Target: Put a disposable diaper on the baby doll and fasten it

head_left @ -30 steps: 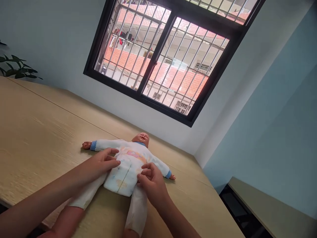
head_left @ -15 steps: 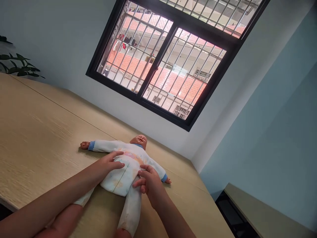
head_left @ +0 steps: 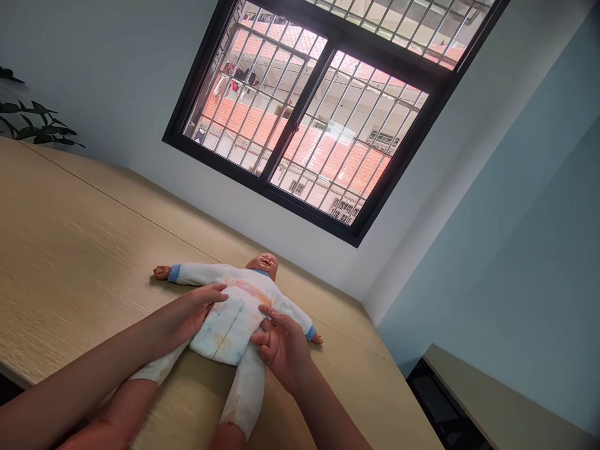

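A baby doll (head_left: 262, 265) lies on its back, arms spread, in a white top with blue cuffs. A white diaper (head_left: 224, 331) with pale prints and a centre line lies over its belly and between its legs. At the diaper's left side, my left hand (head_left: 201, 309) has thumb and fingers closed on the edge. My right hand (head_left: 285, 347) pinches the opposite edge near the doll's hip, its lower fingers curled. Some fingertips are hidden behind the diaper. The doll's left-side leg passes partly under my left forearm.
The doll rests on a light wooden table (head_left: 94, 250) with a seam along its back part. Behind stands a wall with a barred window (head_left: 300, 125). Plant leaves (head_left: 40, 128) show at far left, and a lower cabinet (head_left: 487, 394) stands at the right.
The fingers of both hands, more spread before, have closed in at the diaper's sides. My left hand has shifted slightly left. The diaper's lower end sits slightly higher.
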The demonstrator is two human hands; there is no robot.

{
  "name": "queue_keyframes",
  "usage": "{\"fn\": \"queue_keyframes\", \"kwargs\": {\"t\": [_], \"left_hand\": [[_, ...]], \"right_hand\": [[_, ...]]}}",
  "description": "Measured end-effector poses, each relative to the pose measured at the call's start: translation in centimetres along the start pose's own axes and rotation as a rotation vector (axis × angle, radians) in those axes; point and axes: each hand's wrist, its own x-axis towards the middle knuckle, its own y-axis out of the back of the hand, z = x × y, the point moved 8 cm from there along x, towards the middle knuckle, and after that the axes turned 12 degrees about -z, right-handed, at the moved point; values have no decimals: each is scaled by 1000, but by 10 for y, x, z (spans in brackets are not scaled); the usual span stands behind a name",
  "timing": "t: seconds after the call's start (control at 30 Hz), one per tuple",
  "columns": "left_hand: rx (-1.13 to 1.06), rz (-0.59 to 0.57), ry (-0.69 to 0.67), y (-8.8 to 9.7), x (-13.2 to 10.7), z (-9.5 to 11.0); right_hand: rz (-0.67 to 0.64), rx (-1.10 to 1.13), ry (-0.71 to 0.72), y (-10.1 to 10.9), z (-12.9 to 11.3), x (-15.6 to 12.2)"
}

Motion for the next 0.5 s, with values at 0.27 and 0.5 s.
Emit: {"fn": "queue_keyframes", "kwargs": {"t": [0.27, 0.5], "left_hand": [[-116, 39, 78, 4, 0, -17], [-340, -243, 27, -21, 1, 4]], "right_hand": [[-13, -112, -3, -6, -5, -4], [-113, -18, 102, -17, 7, -2]]}}
